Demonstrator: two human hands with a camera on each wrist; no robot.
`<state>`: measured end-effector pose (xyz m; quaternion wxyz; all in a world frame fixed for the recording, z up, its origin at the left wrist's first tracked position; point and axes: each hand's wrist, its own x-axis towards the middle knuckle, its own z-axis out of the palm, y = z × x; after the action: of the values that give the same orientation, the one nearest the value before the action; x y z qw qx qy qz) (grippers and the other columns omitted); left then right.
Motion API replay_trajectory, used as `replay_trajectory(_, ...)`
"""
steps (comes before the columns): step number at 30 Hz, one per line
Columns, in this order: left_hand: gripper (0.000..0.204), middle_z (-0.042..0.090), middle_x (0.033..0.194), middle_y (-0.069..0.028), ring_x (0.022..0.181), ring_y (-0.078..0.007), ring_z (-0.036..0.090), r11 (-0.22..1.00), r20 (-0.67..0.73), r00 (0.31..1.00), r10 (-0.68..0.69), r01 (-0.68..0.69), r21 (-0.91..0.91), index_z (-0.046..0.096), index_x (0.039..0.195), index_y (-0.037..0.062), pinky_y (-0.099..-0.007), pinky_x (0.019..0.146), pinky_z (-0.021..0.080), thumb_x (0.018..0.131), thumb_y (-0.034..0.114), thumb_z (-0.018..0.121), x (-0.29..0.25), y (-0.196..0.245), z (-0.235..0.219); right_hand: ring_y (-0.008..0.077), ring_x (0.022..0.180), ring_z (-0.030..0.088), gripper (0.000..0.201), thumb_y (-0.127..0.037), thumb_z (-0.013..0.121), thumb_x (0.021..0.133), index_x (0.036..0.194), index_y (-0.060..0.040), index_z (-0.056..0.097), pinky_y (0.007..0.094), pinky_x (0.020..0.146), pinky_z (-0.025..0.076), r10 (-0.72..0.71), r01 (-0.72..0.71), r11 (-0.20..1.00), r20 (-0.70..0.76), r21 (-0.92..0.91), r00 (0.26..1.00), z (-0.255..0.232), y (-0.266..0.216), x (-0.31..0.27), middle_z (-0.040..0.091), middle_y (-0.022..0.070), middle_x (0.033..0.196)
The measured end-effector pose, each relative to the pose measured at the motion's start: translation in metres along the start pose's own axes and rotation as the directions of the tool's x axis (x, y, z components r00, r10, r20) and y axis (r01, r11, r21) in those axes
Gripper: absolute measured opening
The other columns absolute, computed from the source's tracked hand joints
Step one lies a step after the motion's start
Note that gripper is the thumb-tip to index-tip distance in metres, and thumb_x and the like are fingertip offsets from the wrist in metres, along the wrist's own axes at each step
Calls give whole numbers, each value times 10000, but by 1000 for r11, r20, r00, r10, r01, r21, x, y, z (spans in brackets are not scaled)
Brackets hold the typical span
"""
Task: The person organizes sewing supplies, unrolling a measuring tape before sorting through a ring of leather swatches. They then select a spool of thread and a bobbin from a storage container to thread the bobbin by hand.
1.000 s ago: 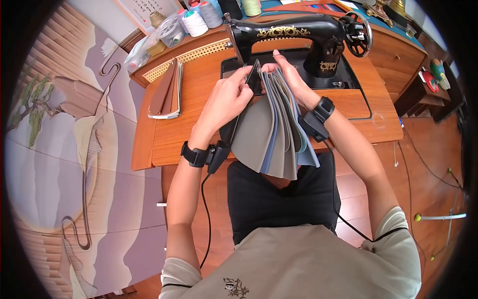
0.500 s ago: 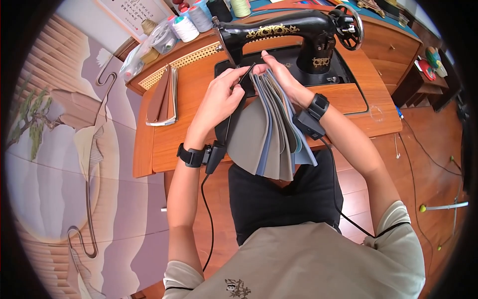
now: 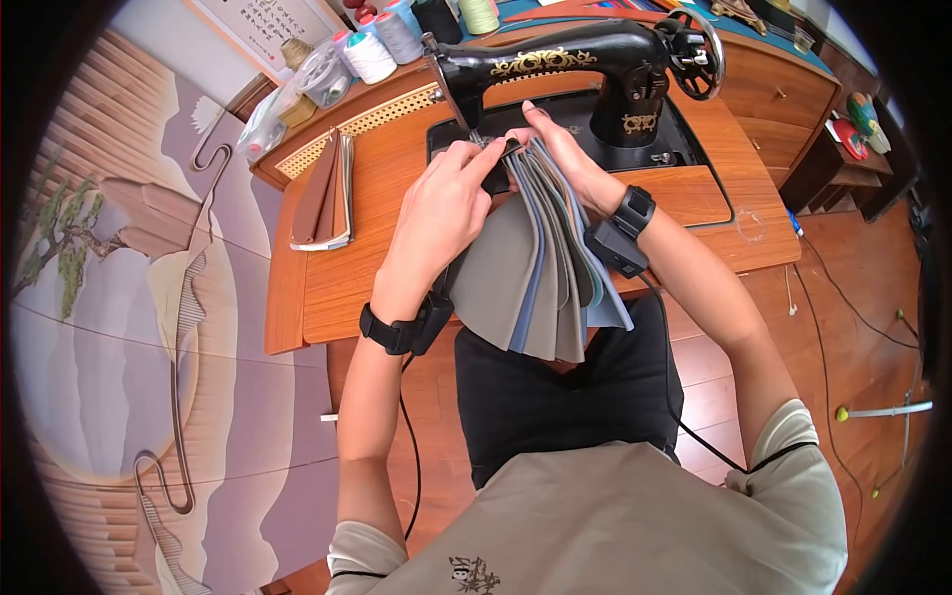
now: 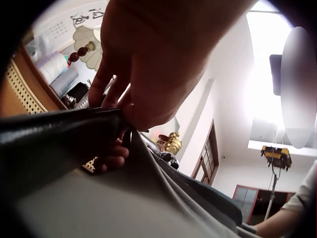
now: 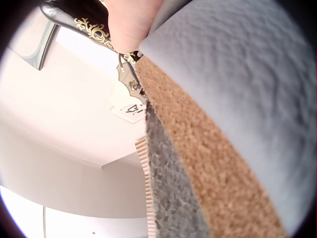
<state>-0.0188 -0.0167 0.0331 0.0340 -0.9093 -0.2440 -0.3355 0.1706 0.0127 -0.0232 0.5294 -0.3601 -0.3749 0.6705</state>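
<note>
A fan of grey and blue leather-like swatches (image 3: 545, 268) hangs from its bound top end, held between both hands in front of the sewing machine. My left hand (image 3: 441, 213) pinches the top of the book's glossy black cover (image 4: 44, 144), its fingertips right at the binding. From the other side my right hand (image 3: 563, 164) grips the bound end, thumb pointing up and the other fingers mostly hidden behind the swatches. Close in the right wrist view are a grained blue-grey swatch (image 5: 247, 84) and the fuzzy brown back (image 5: 188, 144) of another.
A black sewing machine (image 3: 555, 61) with gold ornament stands on the wooden table (image 3: 387, 238) just beyond the hands. A second swatch book (image 3: 327, 193), brown, lies at the left. Thread spools (image 3: 370, 59) line the back. Cables run from both wrist cameras.
My left hand has shifted slightly right and turned its back more upward, bringing the black cover round at the binding. My right hand stays on the bound end. Earlier, the whole head view shifted a little.
</note>
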Motion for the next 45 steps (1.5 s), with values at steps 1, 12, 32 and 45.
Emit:
replay_trajectory(1,394,563,886,-125,696,-273,531,1000,0,1000,-1,1,0,568,1208,24,-330,679,445,821,-2,506,1,1,-1,163,555,590,598,-622,380,922,809,-71,580,261,549,507,0,0,1000,1,0,1000,-1,0,0,578,64,618)
replay_trajectory(12,164,644,790,-58,689,-107,578,809,269,930,-250,353,-470,627,1035,-4,-253,638,472,901,60,557,20,-10,-5,106,555,575,641,-620,288,949,780,-65,561,260,553,541,-9,14,999,102,-47,995,2,-1,-3,548,22,657)
replay_trajectory(32,113,618,728,-128,630,-228,599,951,232,970,-78,143,-275,600,952,-13,-325,625,485,857,49,609,26,-6,-10,90,511,534,681,-641,231,946,719,-75,532,249,527,527,-58,73,995,192,-72,980,-1,-1,-2,529,13,605)
replay_trajectory(45,72,657,787,-74,673,-122,632,696,372,882,-290,461,-550,602,941,-19,-254,615,520,882,22,598,29,-4,3,56,488,430,689,-640,203,953,683,-88,517,182,480,342,-206,209,978,171,1,963,-6,4,0,478,-36,550)
